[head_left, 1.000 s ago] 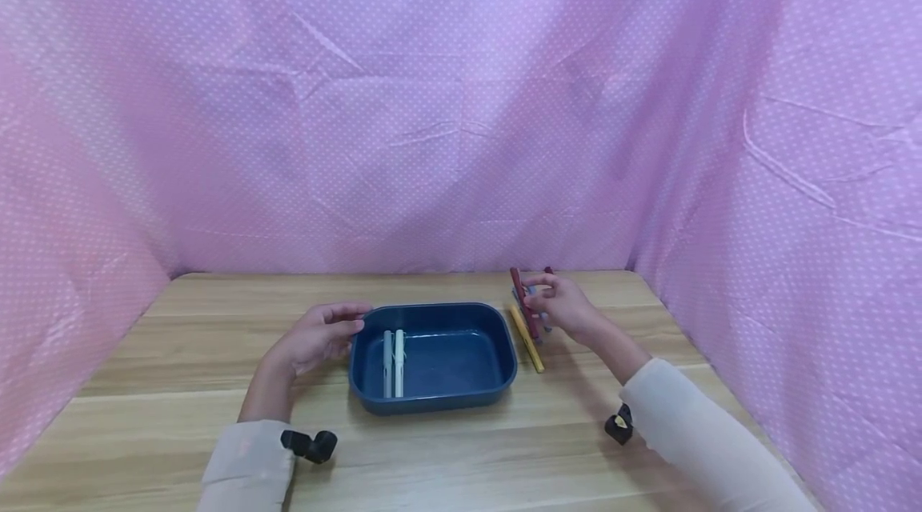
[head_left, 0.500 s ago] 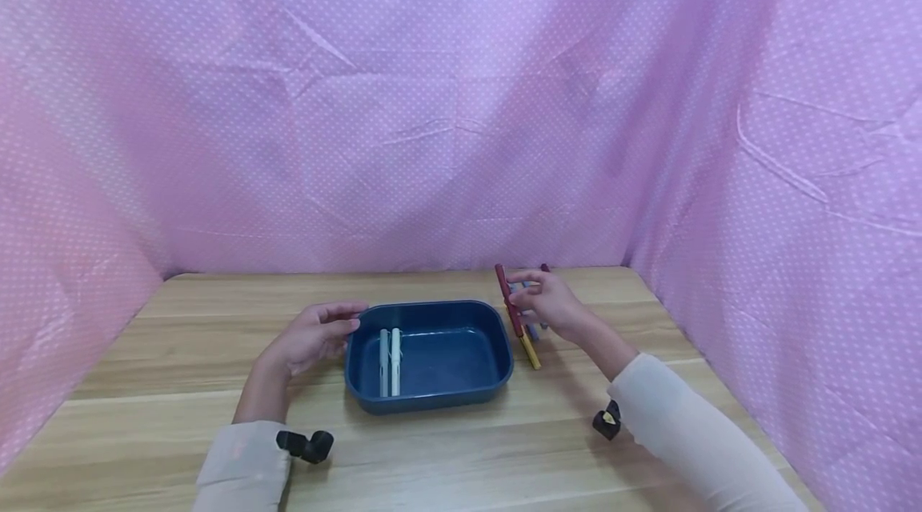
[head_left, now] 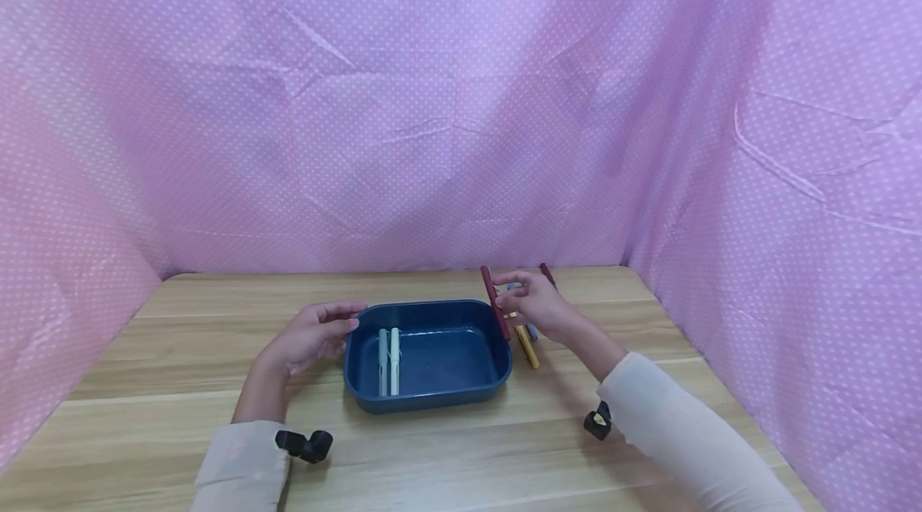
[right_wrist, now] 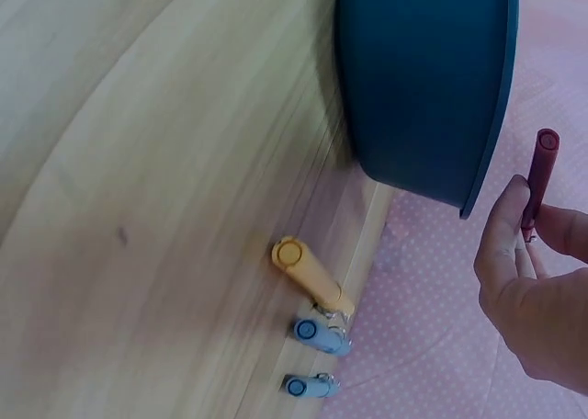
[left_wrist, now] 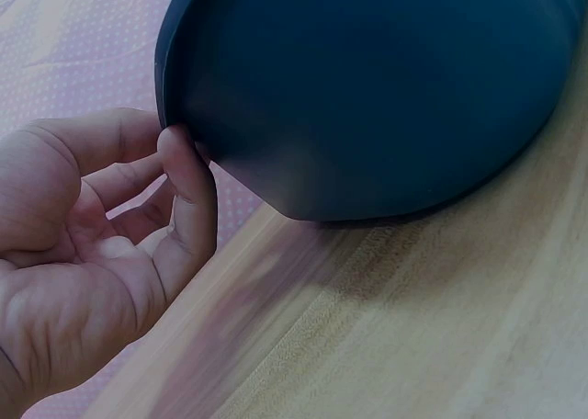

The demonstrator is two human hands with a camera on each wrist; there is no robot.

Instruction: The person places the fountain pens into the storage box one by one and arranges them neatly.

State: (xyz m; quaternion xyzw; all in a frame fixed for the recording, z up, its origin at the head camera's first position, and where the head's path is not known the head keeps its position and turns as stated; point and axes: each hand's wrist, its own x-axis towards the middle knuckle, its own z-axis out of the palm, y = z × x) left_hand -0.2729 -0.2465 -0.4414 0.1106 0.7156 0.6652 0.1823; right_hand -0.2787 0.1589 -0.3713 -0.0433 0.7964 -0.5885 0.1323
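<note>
My left hand [head_left: 310,338] pinches the left rim of a dark blue rectangular tray [head_left: 432,402] between thumb and fingers; the left wrist view shows the same grip. A grey pen [head_left: 383,364] and a cream pen [head_left: 394,364] lie side by side at the tray's left end. Between thumb and fingertips, my right hand [head_left: 536,306] holds a dark red pen [head_left: 493,294] at the tray's right rim. In the right wrist view this pen is raised above rim height. Whether it touches the tray, I cannot tell.
Right of the tray, a yellow pen [right_wrist: 314,277], a blue pen [right_wrist: 322,335] and a paler blue pen [right_wrist: 310,385] lie on the wooden table [head_left: 432,464]. Another dark red pen [head_left: 548,274] shows behind my right hand. Pink dotted cloth [head_left: 403,136] surrounds the table.
My right hand has carried the dark red pen leftward, from above the other pens to the tray's right edge. The left hand keeps its hold on the rim.
</note>
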